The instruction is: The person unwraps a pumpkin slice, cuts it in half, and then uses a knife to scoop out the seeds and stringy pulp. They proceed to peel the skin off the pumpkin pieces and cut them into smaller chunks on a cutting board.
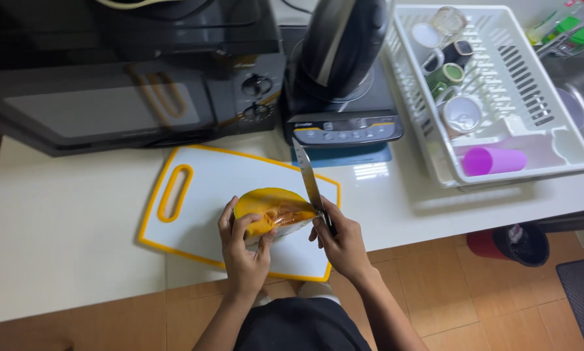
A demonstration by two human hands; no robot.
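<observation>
An orange pumpkin wedge (pixel 271 209) wrapped in clear film sits on a white cutting board with a yellow rim (pixel 194 175). My left hand (pixel 243 250) grips the wedge from its near side. My right hand (pixel 340 244) is closed on the dark handle of a kitchen knife (pixel 308 179). The blade points away from me and rests against the wedge's right edge.
A black microwave (pixel 110 104) stands at the back left and a black blender base (pixel 344 123) behind the board. A white dish rack (pixel 500 97) with cups and a purple tumbler (pixel 493 160) stands on the right, next to a sink (pixel 581 91). A dark bin (pixel 519 244) stands on the tiled floor.
</observation>
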